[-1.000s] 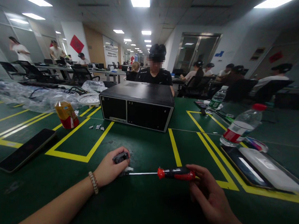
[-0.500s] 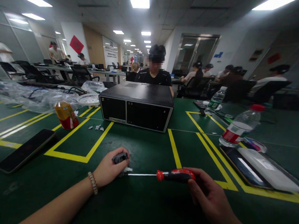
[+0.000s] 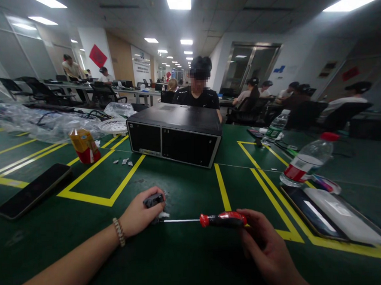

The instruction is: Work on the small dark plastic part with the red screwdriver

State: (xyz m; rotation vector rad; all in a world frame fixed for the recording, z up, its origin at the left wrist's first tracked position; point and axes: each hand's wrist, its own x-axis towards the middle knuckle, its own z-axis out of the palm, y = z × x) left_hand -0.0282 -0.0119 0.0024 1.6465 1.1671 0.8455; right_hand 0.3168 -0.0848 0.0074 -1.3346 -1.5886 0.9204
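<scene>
My left hand (image 3: 141, 212), with a beaded bracelet on its wrist, is closed around a small dark grey part (image 3: 154, 200) whose kind I cannot make out. A bit of white material shows just below the fingers. In my right hand (image 3: 266, 245) is the end of a red and black screwdriver (image 3: 223, 220), gripped between thumb and fingers. The screwdriver lies nearly level, its shaft pointing left to the underside of the left hand. Whether its tip touches the part is hard to tell.
A black computer case (image 3: 187, 145) stands ahead, with a person (image 3: 197, 92) behind it. On the left are a phone (image 3: 35, 190), an orange drink bottle (image 3: 84, 144) and plastic wrapping (image 3: 47, 121). A red-capped bottle (image 3: 308, 161) and another phone (image 3: 314, 212) are on the right.
Both hands and the screwdriver stay almost where they were; the right fingers shift slightly at the handle. A standing person at the far left has moved toward the picture's edge.
</scene>
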